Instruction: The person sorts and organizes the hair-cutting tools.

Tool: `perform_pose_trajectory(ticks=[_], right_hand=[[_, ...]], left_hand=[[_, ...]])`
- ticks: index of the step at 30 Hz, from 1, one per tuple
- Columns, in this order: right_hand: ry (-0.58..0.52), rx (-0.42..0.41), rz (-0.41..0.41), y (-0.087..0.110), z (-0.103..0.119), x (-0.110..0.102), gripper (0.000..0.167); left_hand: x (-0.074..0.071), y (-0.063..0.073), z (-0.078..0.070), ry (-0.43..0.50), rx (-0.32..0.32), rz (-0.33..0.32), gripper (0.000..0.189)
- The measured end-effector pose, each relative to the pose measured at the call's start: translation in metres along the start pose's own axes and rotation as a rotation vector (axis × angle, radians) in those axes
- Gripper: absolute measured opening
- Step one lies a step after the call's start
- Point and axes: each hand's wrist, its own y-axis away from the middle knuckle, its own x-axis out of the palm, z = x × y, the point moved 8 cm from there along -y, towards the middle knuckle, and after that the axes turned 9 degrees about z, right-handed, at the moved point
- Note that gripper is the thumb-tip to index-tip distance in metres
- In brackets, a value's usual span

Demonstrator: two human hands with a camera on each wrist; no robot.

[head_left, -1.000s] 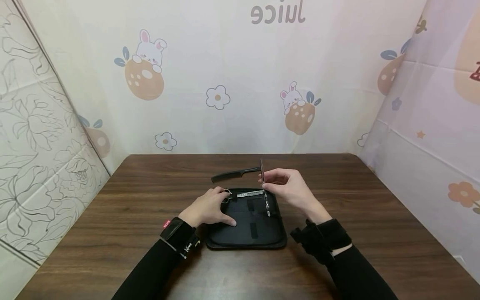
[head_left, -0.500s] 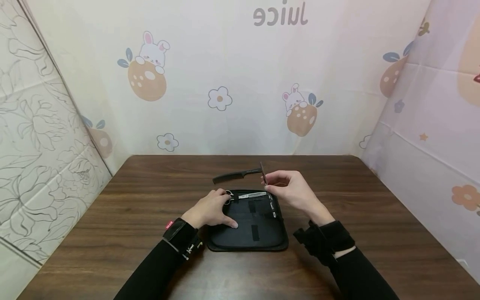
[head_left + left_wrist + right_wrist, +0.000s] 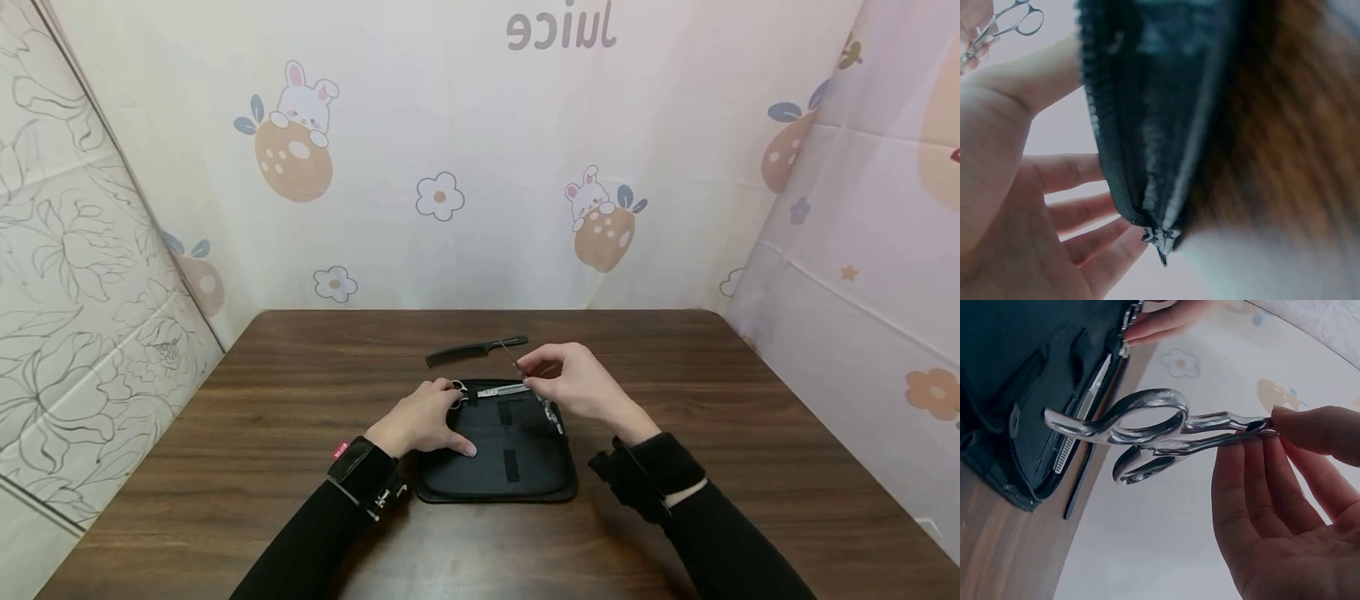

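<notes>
A pair of scissors (image 3: 551, 414) hangs from my right hand (image 3: 581, 379), pinched between thumb and fingers near the pivot. Its finger rings point down over the right side of a flat black zip case (image 3: 472, 479); the blades slant up and left. In the right wrist view the steel shanks (image 3: 1216, 423) and both rings show, one with a finger rest. My left hand (image 3: 420, 415) rests on the case's left side, thumb flat on it, fingertips by the rings of thinning shears (image 3: 501, 390) strapped along its far edge. Extended left fingers (image 3: 1072, 172) meet the zipped edge in the left wrist view.
A black comb (image 3: 456, 356) lies on the wooden table (image 3: 315, 350) just beyond the case. Elastic loops (image 3: 511, 467) are sewn inside the case. A zipper pull (image 3: 1162, 242) dangles at its corner. Printed curtains (image 3: 480, 125) stand around the table.
The scissors have tilted, blades swinging left and rings swinging right, and the right hand has come slightly lower. The left hand stays on the case.
</notes>
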Motion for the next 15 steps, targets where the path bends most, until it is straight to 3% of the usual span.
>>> perform_pose_trajectory(ticks=[9,15], right_hand=[[0.155,-0.007,0.056,-0.0048,0.0021,0.0032,0.022],[0.196,0.016,0.089,-0.0083,-0.0030,0.0036,0.022]], left_hand=[[0.0011,0.0003,-0.0012,0.013,-0.002,0.008,0.092],[0.0003,0.0011,-0.0017,0.022,-0.004,0.006,0.091]])
